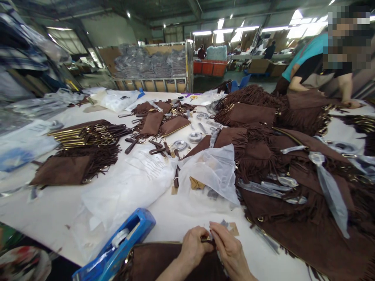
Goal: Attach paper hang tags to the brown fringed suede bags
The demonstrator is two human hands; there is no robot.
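Brown bag on white table (factory hall)

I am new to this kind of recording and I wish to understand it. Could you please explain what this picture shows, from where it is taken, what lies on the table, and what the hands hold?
No machine is here. A person wears a camera on the head, so this single picture looks forward and down at that person's own bare hands. The left hand and right hand meet at the top edge of a brown suede bag and pinch a small metal part there; what exactly it is cannot be told. Beside them stands a blue tape dispenser. On the white table lie more fringed brown bags, clear plastic bags, brown straps and tape rolls. At the far right, a co-worker leans over the table.
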